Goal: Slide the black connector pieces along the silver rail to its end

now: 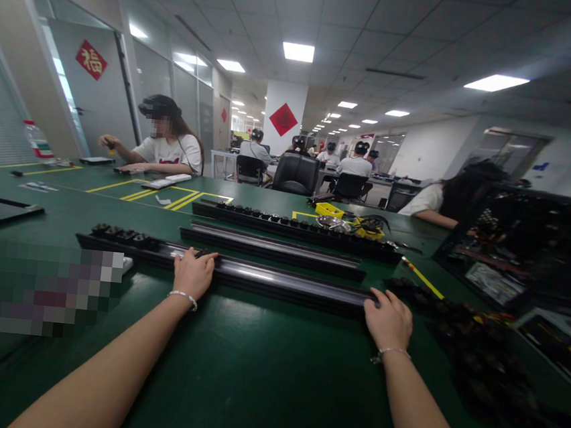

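A long black rail [279, 275] with a shiny grey channel lies across the green table before me. My left hand [193, 274] is closed at its near edge, left of the middle, with fingers on a small black part [205, 253] in the channel. Around the right end of the rail curls my right hand [390, 318], its thumb and fingers gripping that end. Several black parts [119, 233] sit in a row at the rail's left end. Behind it lie a second bare rail [272, 245] and a third rail lined with black parts [289, 224].
At right, a heap of dark parts [485, 347] lies near a black open case [494, 247]. Yellow trays [329, 209] and cables stand behind the rails. A blurred-out item [63, 293] lies at left. Co-workers sit at the far left and right of the table [259, 386].
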Demonstrator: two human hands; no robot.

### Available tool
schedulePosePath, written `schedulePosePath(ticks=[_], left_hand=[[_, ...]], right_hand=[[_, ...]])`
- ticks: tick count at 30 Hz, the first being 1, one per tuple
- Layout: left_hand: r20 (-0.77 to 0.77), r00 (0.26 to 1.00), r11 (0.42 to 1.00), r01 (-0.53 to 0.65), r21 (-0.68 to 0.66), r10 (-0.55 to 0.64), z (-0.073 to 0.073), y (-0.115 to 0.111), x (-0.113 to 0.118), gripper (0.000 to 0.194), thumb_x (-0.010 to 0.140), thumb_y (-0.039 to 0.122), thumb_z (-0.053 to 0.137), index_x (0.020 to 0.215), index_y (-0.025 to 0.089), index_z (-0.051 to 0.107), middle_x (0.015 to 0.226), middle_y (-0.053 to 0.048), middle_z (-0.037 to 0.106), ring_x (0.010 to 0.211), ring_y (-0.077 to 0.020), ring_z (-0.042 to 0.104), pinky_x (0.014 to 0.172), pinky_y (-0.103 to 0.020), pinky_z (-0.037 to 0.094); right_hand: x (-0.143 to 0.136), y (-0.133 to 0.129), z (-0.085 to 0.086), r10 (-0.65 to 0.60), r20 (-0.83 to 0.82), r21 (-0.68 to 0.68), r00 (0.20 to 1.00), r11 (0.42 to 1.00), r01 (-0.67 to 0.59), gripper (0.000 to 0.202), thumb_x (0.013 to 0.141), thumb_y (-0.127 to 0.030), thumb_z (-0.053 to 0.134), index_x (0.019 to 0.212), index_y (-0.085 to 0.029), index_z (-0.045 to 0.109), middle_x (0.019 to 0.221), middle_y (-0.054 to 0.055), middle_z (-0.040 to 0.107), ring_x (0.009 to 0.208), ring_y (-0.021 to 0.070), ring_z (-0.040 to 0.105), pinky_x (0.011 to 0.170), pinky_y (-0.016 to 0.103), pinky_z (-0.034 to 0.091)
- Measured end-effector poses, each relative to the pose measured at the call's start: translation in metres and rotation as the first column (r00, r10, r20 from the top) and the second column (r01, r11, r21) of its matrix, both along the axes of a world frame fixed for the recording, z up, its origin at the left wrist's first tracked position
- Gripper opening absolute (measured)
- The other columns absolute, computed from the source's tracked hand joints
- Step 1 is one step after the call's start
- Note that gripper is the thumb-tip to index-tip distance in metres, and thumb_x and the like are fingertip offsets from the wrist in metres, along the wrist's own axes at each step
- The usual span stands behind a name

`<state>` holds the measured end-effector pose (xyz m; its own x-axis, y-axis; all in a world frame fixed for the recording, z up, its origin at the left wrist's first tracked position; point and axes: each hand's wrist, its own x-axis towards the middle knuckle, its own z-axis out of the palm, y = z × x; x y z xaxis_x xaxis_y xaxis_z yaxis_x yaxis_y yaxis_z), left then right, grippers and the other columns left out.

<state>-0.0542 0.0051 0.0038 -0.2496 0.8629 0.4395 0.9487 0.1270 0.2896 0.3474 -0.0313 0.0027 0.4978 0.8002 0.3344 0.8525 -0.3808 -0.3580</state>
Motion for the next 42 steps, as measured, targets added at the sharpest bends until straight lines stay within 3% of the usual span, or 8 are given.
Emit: schedulePosePath(ticks=[20,42], left_hand=[[-0.03,1.0,1.0,0.01,0.003,-0.01,-0.0006,-0.0012,0.0051,0.038,0.083,0.028,0.033,0.103,0.026,0.066,0.102,-0.012,0.062,0.113,-0.0263,0.045,0.095,-0.046,0.03],[-0.068,0.997,1.0,0.021,0.018,-0.02,-0.0018,-0.0014,0.0089,0.038,0.084,0.028,0.033,0.102,0.027,0.066,0.103,-0.013,0.06,0.111,-0.0259,0.046,0.094,-0.045,0.031]], right_hand=[[0.0026,0.0033,-0.0059,0.003,0.041,0.036,0.999,0.999,-0.004,0.045,0.077,-0.037,0.037,0.114,-0.025,0.06,0.127,0.007,0.048,0.117,0.0275,0.038,0.098,0.043,0.029],[-0.001,-0.0005,0.0023,-0.008,-0.003,-0.005,1.0,1.0,0.008,0.048,0.078,-0.042,0.034,0.116,-0.026,0.058,0.128,0.007,0.047,0.117,0.0294,0.037,0.096,0.044,0.031]])
